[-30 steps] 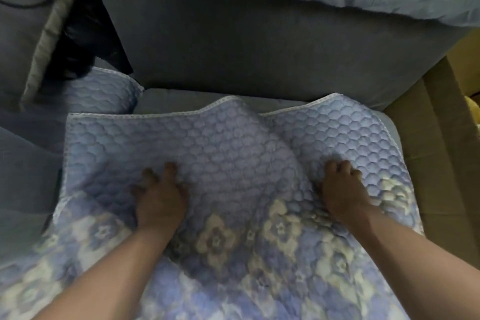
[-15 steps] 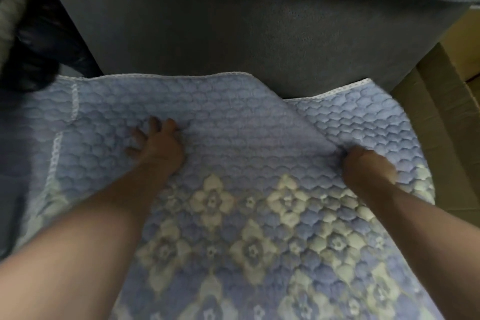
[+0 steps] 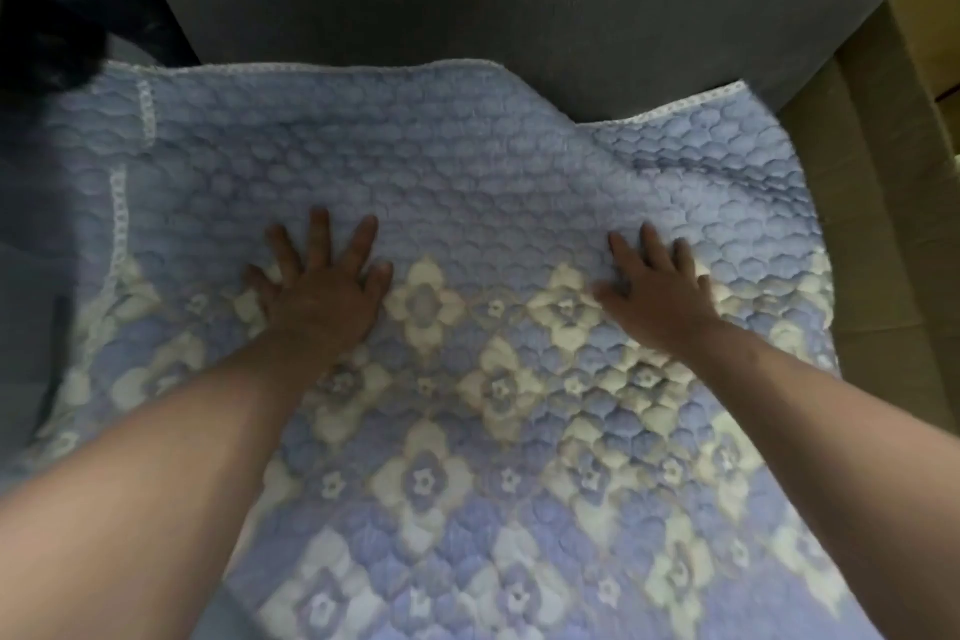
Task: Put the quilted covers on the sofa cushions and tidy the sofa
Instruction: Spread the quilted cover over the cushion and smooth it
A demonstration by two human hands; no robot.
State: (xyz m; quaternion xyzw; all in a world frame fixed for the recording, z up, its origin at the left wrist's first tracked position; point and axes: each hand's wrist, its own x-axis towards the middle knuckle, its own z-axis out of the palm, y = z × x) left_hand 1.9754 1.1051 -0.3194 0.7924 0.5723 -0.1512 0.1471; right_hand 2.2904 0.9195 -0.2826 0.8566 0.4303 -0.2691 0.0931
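Both your hands have opened since half a second ago: your left hand (image 3: 319, 299) and right hand (image 3: 657, 294) now press flat, fingers spread apart, on the cover (image 3: 467, 182). Its trimmed far edge lies ahead of your fingertips against the sofa back (image 3: 441, 0), with a ridge nearer your right hand. No containers show.

left hand (image 3: 322, 296): fingers uncurl, now spread flat on quilted cover (image 3: 467, 182)
right hand (image 3: 657, 288): fist opens, palm flat
cover fold at 1 o'clock: flatter
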